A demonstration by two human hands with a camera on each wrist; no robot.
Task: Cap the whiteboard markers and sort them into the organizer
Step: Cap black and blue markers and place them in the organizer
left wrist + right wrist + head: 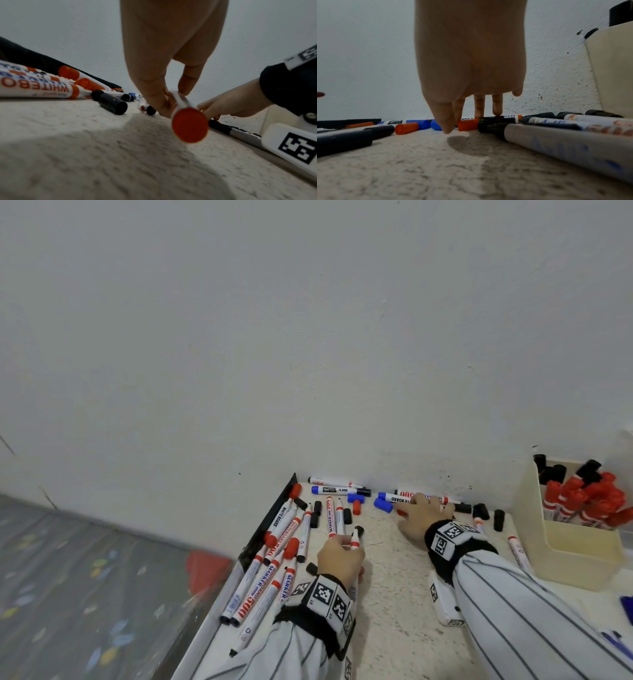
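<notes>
My left hand (346,542) pinches an uncapped red whiteboard marker (355,539) by its barrel, held just above the table. In the left wrist view its round red end plug (189,125) points at the camera. My right hand (411,508) reaches toward the wall with fingers stretched down over a loose red cap (467,124). The thumb tip (447,128) stands left of the cap and the fingers behind it; no grip shows. The cream organizer (565,542) stands at the right, holding red-capped markers (589,501) and black-capped ones (551,470).
Several loose markers (274,559) lie at the table's left edge beside a black strip (270,518). Blue caps (383,505), another red cap (357,507) and black caps (481,511) lie along the wall. A white tagged block (445,604) sits under my right forearm.
</notes>
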